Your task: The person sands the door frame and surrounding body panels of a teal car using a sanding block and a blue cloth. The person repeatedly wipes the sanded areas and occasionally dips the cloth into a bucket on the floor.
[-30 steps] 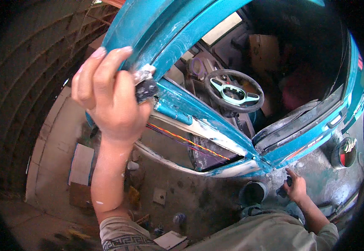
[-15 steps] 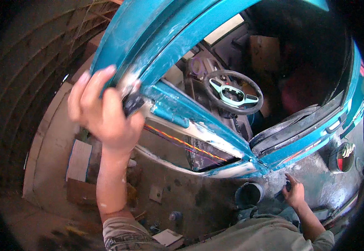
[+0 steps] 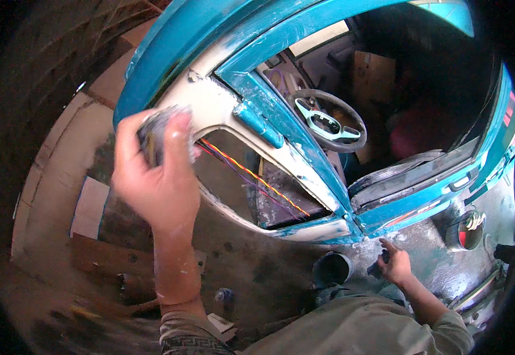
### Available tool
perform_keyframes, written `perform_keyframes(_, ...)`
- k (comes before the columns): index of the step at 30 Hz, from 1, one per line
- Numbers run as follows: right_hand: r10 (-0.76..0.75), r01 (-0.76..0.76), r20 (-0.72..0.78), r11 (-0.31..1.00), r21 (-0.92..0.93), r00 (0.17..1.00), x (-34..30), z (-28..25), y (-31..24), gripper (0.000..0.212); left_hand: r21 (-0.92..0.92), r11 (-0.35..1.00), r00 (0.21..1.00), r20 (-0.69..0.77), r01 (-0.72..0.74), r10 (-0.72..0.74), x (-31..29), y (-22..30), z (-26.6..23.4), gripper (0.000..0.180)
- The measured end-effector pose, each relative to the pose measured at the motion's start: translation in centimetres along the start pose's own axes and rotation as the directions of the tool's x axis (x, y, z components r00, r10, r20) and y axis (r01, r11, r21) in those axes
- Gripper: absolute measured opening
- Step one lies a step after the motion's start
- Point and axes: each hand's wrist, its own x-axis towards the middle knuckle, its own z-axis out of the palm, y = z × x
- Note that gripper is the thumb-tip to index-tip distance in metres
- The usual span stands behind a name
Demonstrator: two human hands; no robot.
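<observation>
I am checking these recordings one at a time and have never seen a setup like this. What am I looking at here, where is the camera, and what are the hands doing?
There is no machine: a person wears a wide fisheye camera on the head, looking down, so straight edges bend. The left hand is raised and grips a small greyish pad or block, blurred, against the pale filler-covered door frame of a teal vehicle. The right hand is low, against the dusty body panel, holding something small and dark that I cannot identify. Through the opening you see a steering wheel and coloured wires. A dark round container sits near the right hand.
</observation>
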Motion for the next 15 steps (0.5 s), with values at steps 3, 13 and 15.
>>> perform_keyframes(3,-0.051,0.051,-0.009,0.999,-0.007,0.999,-0.1,0.2,0.1,0.060,0.087,0.996,0.997,0.071,-0.009,0.003,1.1,-0.1,1.3,0.021)
perform_keyframes(13,-0.007,0.008,-0.018,0.999,0.033,1.000,-1.5,-0.5,-0.3,0.058,0.127,0.992,0.991,0.137,-0.027,0.009,2.1,-0.1,3.1,0.017)
perform_keyframes(15,-0.025,0.026,-0.040,0.999,0.028,0.999,-1.5,-0.1,0.1,0.057,0.170,0.984,0.983,0.179,-0.060,0.029,1.3,-0.1,3.4,0.016)
